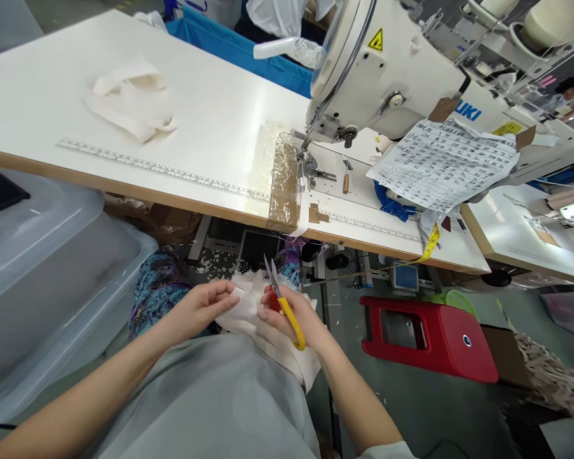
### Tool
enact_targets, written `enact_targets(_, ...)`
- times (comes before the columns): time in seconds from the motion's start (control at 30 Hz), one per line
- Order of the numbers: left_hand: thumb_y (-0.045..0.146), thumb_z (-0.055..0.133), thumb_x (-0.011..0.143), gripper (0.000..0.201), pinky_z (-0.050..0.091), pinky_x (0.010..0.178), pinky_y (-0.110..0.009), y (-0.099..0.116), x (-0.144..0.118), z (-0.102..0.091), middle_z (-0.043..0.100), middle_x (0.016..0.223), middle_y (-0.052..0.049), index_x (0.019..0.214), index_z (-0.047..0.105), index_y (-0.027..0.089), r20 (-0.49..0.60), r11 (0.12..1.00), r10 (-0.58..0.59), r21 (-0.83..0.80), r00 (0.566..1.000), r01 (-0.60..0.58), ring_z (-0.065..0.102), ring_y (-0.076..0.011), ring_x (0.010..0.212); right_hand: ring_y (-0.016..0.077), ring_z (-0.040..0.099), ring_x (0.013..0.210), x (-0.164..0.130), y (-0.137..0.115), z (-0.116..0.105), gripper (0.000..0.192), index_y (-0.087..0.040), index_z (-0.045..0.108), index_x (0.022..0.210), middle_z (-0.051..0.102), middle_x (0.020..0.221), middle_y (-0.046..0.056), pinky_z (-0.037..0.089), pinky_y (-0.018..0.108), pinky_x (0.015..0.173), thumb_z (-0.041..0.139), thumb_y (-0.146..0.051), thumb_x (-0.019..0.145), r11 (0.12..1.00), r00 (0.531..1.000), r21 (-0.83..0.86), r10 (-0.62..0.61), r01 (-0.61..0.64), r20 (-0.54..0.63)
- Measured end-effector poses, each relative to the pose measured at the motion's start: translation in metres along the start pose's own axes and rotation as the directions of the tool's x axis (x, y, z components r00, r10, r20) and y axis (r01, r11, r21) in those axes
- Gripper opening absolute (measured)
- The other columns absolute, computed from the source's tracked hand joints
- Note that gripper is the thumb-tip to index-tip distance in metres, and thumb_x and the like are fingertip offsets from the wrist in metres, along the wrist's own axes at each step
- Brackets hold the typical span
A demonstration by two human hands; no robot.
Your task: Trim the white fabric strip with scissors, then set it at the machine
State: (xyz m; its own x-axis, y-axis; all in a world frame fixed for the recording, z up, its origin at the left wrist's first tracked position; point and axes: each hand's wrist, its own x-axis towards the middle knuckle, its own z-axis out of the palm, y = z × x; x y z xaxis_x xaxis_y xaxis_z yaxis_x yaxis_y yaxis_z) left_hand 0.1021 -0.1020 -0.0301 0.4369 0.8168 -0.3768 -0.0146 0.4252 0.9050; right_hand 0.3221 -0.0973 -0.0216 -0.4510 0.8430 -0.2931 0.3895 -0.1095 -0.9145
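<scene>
A piece of off-white fabric lies bunched across my lap. My left hand pinches its left edge between thumb and fingers. In my right hand is a pair of scissors with yellow and red handles, its blades pointing up and away from me and slightly parted. The fingers of that hand also rest against the fabric; whether they grip it too I cannot tell. Beyond my hands, a second off-white fabric piece lies folded on the white sewing table.
A sewing machine stands on the table, with a handwritten sheet attached. A small wooden-handled tool lies near the needle. A yellow tape measure hangs off the edge. Plastic bins are left, a red stool right. Another person sits opposite.
</scene>
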Motion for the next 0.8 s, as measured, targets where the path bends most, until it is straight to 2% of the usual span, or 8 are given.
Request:
enact_targets(0.1, 0.053, 0.058, 0.085, 0.036, 0.045, 0.061, -0.025, -0.006, 0.0, 0.005, 0.067, 0.085, -0.004, 0.097, 0.058, 0.018, -0.002, 0.989, 0.074, 0.131, 0.997, -0.074, 0.061, -0.0183, 0.072, 0.0138, 0.052, 0.068, 0.008, -0.003, 0.011, 0.029, -0.02, 0.054, 0.088, 0.055, 0.075, -0.002, 0.043, 0.027, 0.066, 0.069, -0.041, 0.074, 0.993, 0.997, 0.1, -0.05, 0.056, -0.059)
enact_targets(0.27, 0.039, 0.049, 0.091, 0.02, 0.046, 0.06, -0.025, -0.013, -0.003, 0.005, 0.072, 0.09, -0.005, 0.095, 0.058, 0.022, -0.097, 0.852, 0.266, 0.489, 0.959, -0.187, 0.066, -0.0209, 0.081, 0.0132, 0.048, 0.063, 0.012, -0.002, 0.023, 0.01, -0.021, 0.049, 0.075, 0.052, 0.071, -0.002, 0.041, 0.026, 0.062, 0.056, -0.028, 0.077, 0.984, 0.962, -0.054, -0.179, 0.171, -0.205)
enact_targets(0.33, 0.031, 0.049, 0.089, 0.014, 0.05, 0.072, -0.03, -0.016, -0.005, 0.004, 0.073, 0.099, -0.007, 0.09, 0.06, 0.022, -0.123, 0.758, 0.436, 0.585, 0.892, -0.29, 0.066, -0.023, 0.091, 0.0142, 0.049, 0.065, 0.007, 0.001, 0.027, 0.008, -0.021, 0.048, 0.075, 0.053, 0.072, -0.001, 0.041, 0.027, 0.063, 0.055, -0.025, 0.077, 0.959, 0.93, -0.167, -0.268, 0.231, -0.252)
enact_targets(0.43, 0.022, 0.051, 0.084, 0.01, 0.05, 0.082, -0.037, -0.021, -0.006, 0.004, 0.075, 0.096, -0.009, 0.08, 0.06, 0.022, -0.142, 0.594, 0.661, 0.699, 0.736, -0.398, 0.067, -0.0225, 0.086, 0.0166, 0.05, 0.068, -0.001, 0.006, 0.035, 0.007, -0.022, 0.049, 0.079, 0.055, 0.074, 0.001, 0.04, 0.029, 0.063, 0.054, -0.019, 0.074, 0.886, 0.864, -0.302, -0.432, 0.352, -0.26)
enact_targets(0.5, 0.017, 0.051, 0.083, 0.01, 0.051, 0.076, -0.034, -0.025, -0.008, 0.005, 0.075, 0.093, -0.008, 0.08, 0.059, 0.022, -0.165, 0.548, 0.73, 0.721, 0.663, -0.423, 0.068, -0.0206, 0.083, 0.0176, 0.05, 0.067, -0.006, 0.011, 0.041, 0.012, -0.023, 0.05, 0.081, 0.056, 0.071, 0.001, 0.039, 0.03, 0.062, 0.051, -0.015, 0.072, 0.83, 0.81, -0.366, -0.526, 0.421, -0.259)
enact_targets(0.57, 0.013, 0.048, 0.084, 0.013, 0.053, 0.074, -0.031, -0.029, -0.009, 0.006, 0.074, 0.096, -0.008, 0.083, 0.057, 0.023, -0.173, 0.542, 0.76, 0.7, 0.626, -0.465, 0.069, -0.0192, 0.088, 0.0181, 0.05, 0.065, -0.009, 0.015, 0.047, 0.016, -0.023, 0.05, 0.081, 0.056, 0.07, 0.001, 0.037, 0.03, 0.061, 0.049, -0.012, 0.069, 0.795, 0.773, -0.42, -0.571, 0.437, -0.276)
enact_targets(0.7, 0.009, 0.047, 0.086, 0.015, 0.053, 0.08, -0.032, -0.034, -0.013, 0.01, 0.073, 0.101, -0.008, 0.086, 0.053, 0.023, -0.182, 0.564, 0.777, 0.627, 0.603, -0.537, 0.068, -0.019, 0.096, 0.0189, 0.051, 0.064, -0.014, 0.023, 0.055, 0.02, -0.023, 0.05, 0.084, 0.059, 0.071, 0.002, 0.038, 0.033, 0.061, 0.046, -0.01, 0.069, 0.747, 0.753, -0.499, -0.609, 0.439, -0.249)
enact_targets(0.8, 0.009, 0.049, 0.086, 0.015, 0.054, 0.08, -0.033, -0.037, -0.015, 0.014, 0.072, 0.101, -0.008, 0.086, 0.053, 0.023, -0.231, 0.604, 0.768, 0.573, 0.597, -0.555, 0.067, -0.0201, 0.097, 0.0195, 0.052, 0.064, -0.016, 0.024, 0.059, 0.024, -0.023, 0.05, 0.089, 0.062, 0.073, 0.003, 0.038, 0.033, 0.06, 0.046, -0.01, 0.069, 0.656, 0.683, -0.567, -0.7, 0.499, -0.208)
